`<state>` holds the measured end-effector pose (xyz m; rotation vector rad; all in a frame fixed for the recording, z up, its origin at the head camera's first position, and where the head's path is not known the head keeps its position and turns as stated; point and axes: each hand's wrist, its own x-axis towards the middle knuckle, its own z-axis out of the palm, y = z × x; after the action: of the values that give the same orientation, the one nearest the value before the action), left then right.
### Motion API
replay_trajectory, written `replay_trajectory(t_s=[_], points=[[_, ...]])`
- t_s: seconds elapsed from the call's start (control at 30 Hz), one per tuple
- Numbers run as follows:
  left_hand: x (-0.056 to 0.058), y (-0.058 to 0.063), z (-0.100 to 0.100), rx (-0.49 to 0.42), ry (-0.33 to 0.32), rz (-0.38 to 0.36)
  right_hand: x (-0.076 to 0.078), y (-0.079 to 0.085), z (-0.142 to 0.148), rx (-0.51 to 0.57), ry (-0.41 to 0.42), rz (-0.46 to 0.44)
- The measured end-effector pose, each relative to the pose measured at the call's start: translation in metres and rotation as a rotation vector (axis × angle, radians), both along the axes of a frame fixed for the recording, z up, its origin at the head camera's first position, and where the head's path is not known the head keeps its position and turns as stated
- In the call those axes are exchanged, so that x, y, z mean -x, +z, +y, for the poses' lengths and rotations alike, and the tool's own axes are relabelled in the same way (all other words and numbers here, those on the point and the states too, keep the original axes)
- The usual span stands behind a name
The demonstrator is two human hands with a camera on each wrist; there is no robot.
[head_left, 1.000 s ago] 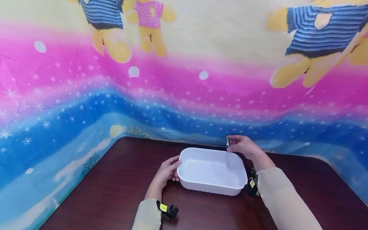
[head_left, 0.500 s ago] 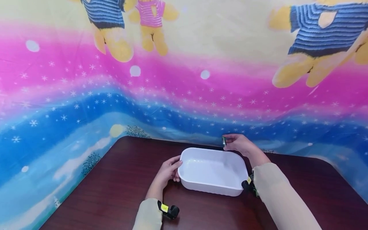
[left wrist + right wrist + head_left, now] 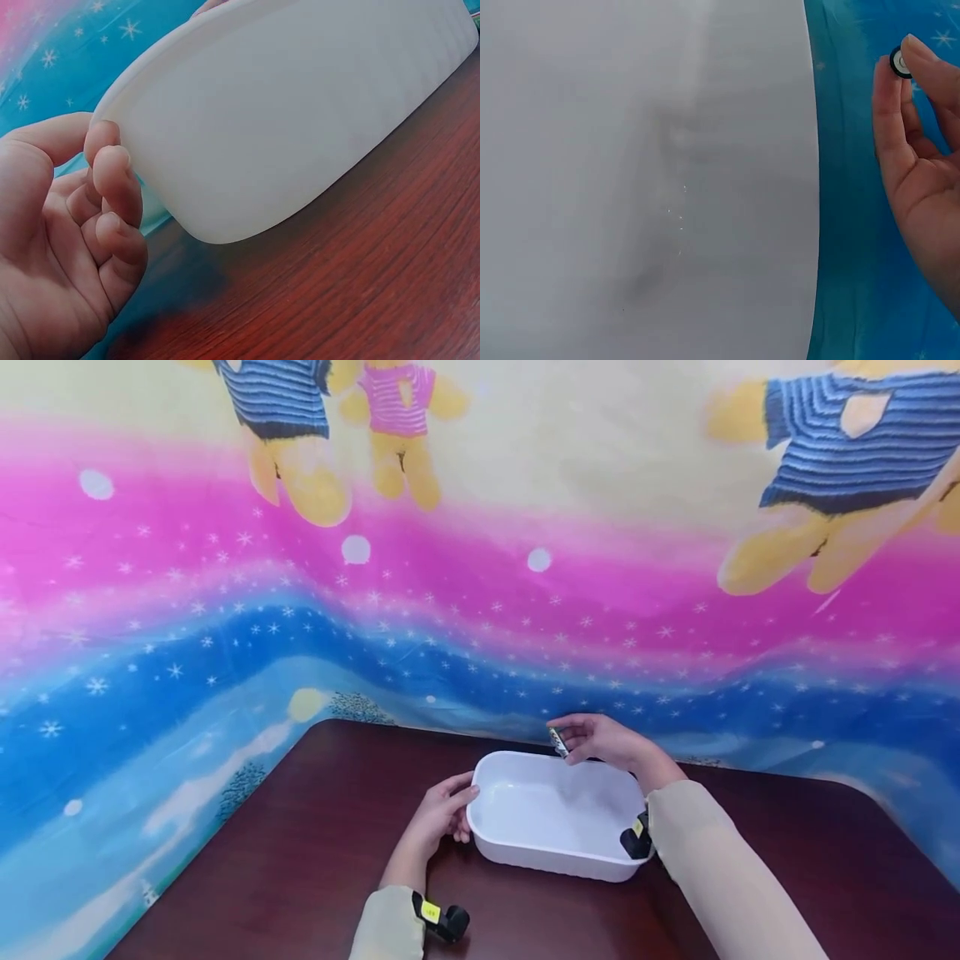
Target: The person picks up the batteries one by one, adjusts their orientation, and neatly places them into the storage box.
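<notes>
A white rectangular plastic basin (image 3: 551, 856) with rounded corners stands on the table. My left hand (image 3: 442, 810) grips its left rim, the thumb over the edge and the curled fingers against the outer wall; the left wrist view shows this hand (image 3: 75, 225) and the basin's side (image 3: 247, 127) close up. Above the basin's back rim, my right hand (image 3: 603, 743) pinches a small battery (image 3: 558, 742) between thumb and fingers, tilted. In the right wrist view, the battery's round end (image 3: 901, 63) with a dark ring faces the camera, beside the basin's inner wall (image 3: 750, 180).
The dark red-brown wooden table (image 3: 300, 852) reaches back to a printed cloth (image 3: 450, 610) with bears and snowflakes. Black wrist cameras are strapped at the left sleeve (image 3: 384, 927) and right sleeve (image 3: 720, 852); the right one overlaps the basin's right end.
My right hand has moved left along the basin's back rim with the battery, which has gone from nearly upright to tilted. The left hand keeps its grip on the basin.
</notes>
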<state>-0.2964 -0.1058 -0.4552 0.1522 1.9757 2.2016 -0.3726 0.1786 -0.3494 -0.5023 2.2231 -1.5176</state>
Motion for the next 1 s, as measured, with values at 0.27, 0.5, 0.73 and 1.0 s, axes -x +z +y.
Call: replay_trajectory(t_s=[0.27,0.5,0.73,1.0], points=[[0.0,-0.005,0.004,-0.012,0.006,-0.002,0.002,-0.004,-0.001,0.01,0.073,-0.003],[0.0,-0.005,0.004,-0.009,-0.009,0.016,0.005,-0.008,-0.009,-0.034,0.153,0.028],[0.002,-0.003,0.002,-0.011,-0.01,0.009,0.005,-0.01,-0.021,-0.08,0.172,0.019],[0.003,-0.002,0.001,-0.018,-0.002,0.007,0.009,-0.012,-0.032,-0.164,0.167,0.045]])
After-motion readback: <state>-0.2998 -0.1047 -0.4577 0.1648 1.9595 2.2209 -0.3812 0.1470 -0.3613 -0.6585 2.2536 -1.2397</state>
